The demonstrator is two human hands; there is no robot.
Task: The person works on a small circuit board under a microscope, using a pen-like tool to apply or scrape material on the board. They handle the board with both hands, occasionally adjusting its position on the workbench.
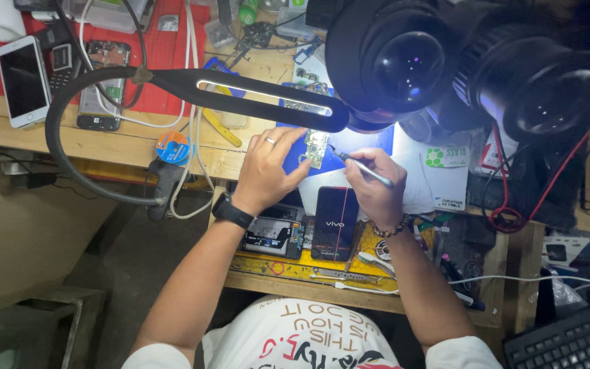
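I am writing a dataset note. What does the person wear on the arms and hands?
Bare forearms, short white sleeves. The left hand has a ring and a black wristwatch. The right hand has a dark beaded bracelet.

A small green circuit board (316, 147) is pressed on a blue mat (293, 158) by the fingers of the left hand (268, 171). A thin metal tool (365, 170) is gripped in the right hand (370, 188), just right of the board, and its tip is pointed at the board's edge. Directly below the board, a dark phone (334, 223) is laid face up, and an opened phone (272, 236) is seen left of it. Above the board, a black lamp bar (254, 92) is stretched, and a microscope (459, 65) is placed above and right of it. Far left of the board, a white phone (22, 80) is laid on the wooden bench (131, 140).
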